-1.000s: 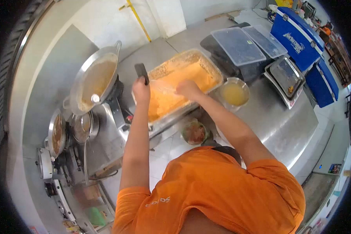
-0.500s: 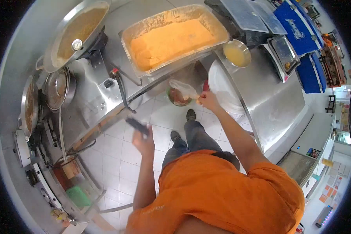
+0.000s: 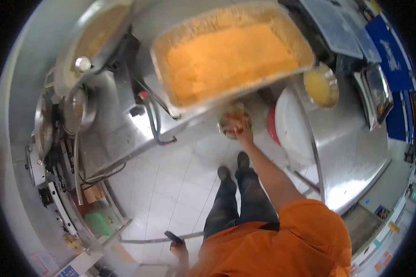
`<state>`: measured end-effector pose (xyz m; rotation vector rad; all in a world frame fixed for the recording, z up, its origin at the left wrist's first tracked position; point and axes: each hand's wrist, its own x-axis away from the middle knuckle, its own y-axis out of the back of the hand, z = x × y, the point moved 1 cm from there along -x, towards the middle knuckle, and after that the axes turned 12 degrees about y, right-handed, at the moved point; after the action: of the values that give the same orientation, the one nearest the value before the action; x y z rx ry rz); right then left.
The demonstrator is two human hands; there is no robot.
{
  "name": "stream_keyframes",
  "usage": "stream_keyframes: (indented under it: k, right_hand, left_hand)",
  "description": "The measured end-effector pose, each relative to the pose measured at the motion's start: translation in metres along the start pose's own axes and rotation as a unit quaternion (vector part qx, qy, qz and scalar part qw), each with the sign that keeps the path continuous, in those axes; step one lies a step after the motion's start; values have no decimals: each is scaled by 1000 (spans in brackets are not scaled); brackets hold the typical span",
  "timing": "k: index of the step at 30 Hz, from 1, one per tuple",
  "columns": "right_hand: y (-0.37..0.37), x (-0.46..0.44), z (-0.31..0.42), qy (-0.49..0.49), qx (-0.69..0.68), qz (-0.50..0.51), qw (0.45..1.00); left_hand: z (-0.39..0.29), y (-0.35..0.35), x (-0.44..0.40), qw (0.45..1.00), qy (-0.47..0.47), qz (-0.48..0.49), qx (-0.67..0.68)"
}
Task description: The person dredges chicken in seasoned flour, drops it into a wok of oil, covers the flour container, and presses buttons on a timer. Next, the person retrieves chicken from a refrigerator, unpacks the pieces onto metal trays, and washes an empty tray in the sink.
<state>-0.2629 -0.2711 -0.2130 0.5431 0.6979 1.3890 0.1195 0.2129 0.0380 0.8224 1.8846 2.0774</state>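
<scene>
My left hand (image 3: 179, 250) is low by my side, its fingers wrapped round a dark oblong object (image 3: 173, 237) whose kind I cannot make out. My right hand (image 3: 243, 135) reaches down to a round container (image 3: 222, 123) on the floor below the counter edge, which holds reddish-brown and pale stuff. The fingers are over its near rim and blurred, so whether they hold anything does not show.
A deep metal tray (image 3: 164, 85) of orange powdery stuff stands on the steel counter (image 3: 108, 115). To its right are a metal bowl of yellow liquid (image 3: 320, 87) and a white round tub (image 3: 293, 124). A bent black pipe (image 3: 152, 122) juts from the counter front. Pans (image 3: 78, 108) stand left.
My right hand has gone down to the floor container; the clear plastic bag it held is no longer distinguishable. My left hand has dropped back toward my body with the dark object. The view has shifted.
</scene>
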Motion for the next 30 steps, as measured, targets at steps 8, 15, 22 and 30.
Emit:
stream_keyframes:
  k: [8, 15, 22, 30]
  right_hand:
    - [181, -84, 212, -303, -542, -53, 783]
    - [186, -179, 215, -268, -543, -111, 788]
    - [191, -269, 212, -208, -604, -129, 759]
    - [186, -391, 196, -170, -601, -191, 757]
  left_hand:
    - [-4, -30, 29, 989, 75, 9, 124]
    - [17, -69, 58, 974, 206, 70, 56]
    - [-31, -57, 12, 947, 191, -6, 257]
    - [-280, 96, -131, 867, -224, 30, 444]
